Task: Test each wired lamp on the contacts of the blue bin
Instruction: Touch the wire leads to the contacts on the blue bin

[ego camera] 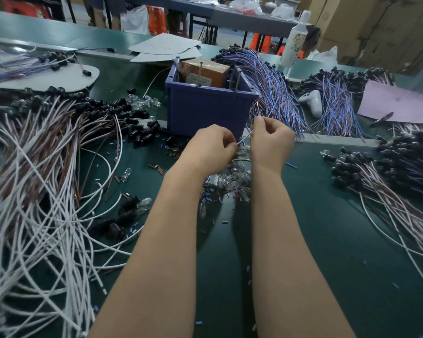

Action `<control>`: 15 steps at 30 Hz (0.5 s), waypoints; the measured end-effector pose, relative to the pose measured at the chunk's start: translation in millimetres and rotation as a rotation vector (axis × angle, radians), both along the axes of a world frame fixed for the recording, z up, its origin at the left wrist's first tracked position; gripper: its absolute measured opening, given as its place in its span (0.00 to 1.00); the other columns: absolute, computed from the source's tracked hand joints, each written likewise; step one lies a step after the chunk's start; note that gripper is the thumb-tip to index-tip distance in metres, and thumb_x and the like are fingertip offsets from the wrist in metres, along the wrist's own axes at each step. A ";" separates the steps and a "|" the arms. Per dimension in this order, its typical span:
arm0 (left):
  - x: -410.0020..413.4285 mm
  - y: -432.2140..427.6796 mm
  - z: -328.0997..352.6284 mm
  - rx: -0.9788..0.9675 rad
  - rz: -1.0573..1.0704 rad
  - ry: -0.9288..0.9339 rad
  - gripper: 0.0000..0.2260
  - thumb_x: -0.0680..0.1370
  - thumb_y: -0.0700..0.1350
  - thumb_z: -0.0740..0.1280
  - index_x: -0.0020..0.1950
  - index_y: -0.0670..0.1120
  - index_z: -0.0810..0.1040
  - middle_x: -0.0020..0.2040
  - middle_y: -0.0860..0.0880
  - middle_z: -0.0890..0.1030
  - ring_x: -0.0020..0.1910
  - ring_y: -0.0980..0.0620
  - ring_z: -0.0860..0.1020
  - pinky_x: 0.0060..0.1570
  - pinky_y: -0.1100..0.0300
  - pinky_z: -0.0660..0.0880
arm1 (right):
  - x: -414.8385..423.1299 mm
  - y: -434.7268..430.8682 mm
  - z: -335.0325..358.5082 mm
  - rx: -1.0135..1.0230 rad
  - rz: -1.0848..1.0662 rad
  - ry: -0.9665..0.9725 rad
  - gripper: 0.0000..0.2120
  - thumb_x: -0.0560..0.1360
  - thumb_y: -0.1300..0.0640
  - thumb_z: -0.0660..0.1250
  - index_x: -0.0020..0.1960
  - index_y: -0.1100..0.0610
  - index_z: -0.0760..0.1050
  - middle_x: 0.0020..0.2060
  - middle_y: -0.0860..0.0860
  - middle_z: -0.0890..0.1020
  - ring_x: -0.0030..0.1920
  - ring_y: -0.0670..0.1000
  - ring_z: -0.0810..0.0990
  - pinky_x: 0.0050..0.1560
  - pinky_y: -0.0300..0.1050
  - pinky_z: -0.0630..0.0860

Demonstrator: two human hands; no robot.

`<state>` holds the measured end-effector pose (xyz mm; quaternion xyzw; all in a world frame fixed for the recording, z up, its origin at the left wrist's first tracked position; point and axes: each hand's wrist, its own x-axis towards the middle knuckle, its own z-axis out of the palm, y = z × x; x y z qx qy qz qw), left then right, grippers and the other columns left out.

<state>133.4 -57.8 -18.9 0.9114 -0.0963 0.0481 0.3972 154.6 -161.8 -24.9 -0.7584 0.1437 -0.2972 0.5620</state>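
Wired lamp (245,138): its white lead stretches between both hands just in front of the blue bin (205,111), which stands on the green tabletop (327,240). The left hand (211,148) pinches the lead's lower end with curled fingers. The right hand (270,142) pinches the upper end and a copper-coloured strand beside the bin's near right corner. Upright metal contacts (237,80) rise from the bin's rim. Loose glass bulbs (235,176) lie before the bin, and white and brown leads (34,191) are heaped to its left.

Nothing legible. White label (200,81) on orange box (210,68) in blue bin (205,111): print blurred. Bottle (294,40) label likewise.
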 end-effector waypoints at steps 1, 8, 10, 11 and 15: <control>-0.6 0.3 0.7 0.003 -0.006 0.008 0.07 0.79 0.44 0.63 0.50 0.46 0.81 0.39 0.51 0.79 0.43 0.49 0.79 0.48 0.58 0.75 | -0.3 -0.9 -0.4 -0.007 -0.005 0.001 0.10 0.77 0.58 0.64 0.48 0.61 0.82 0.38 0.51 0.81 0.39 0.47 0.76 0.35 0.32 0.66; -2.5 4.7 8.0 0.070 -0.083 0.080 0.08 0.80 0.44 0.62 0.49 0.46 0.80 0.36 0.53 0.78 0.35 0.55 0.74 0.37 0.62 0.69 | -3.3 -0.9 -2.8 0.041 -0.024 -0.035 0.08 0.76 0.60 0.63 0.45 0.59 0.80 0.36 0.50 0.79 0.38 0.48 0.75 0.41 0.38 0.71; -2.4 9.0 8.0 0.054 -0.058 0.090 0.08 0.80 0.44 0.62 0.47 0.45 0.80 0.36 0.52 0.79 0.30 0.58 0.72 0.31 0.64 0.67 | -1.8 -2.7 -0.5 0.096 -0.011 -0.067 0.10 0.78 0.60 0.61 0.51 0.60 0.80 0.40 0.51 0.81 0.40 0.48 0.77 0.46 0.42 0.74; -2.0 11.8 8.0 -0.003 -0.013 0.083 0.08 0.80 0.44 0.62 0.46 0.45 0.80 0.35 0.52 0.80 0.29 0.59 0.72 0.29 0.65 0.67 | -0.7 -4.3 0.9 0.104 -0.005 -0.077 0.11 0.80 0.61 0.59 0.55 0.60 0.80 0.42 0.51 0.81 0.42 0.48 0.77 0.48 0.44 0.75; 2.7 19.2 10.0 -0.381 0.264 -0.067 0.07 0.80 0.43 0.61 0.46 0.46 0.78 0.31 0.55 0.78 0.28 0.63 0.73 0.30 0.67 0.68 | -1.8 -0.2 2.1 0.023 0.044 -0.143 0.16 0.80 0.66 0.55 0.63 0.57 0.74 0.42 0.48 0.79 0.40 0.47 0.75 0.46 0.43 0.73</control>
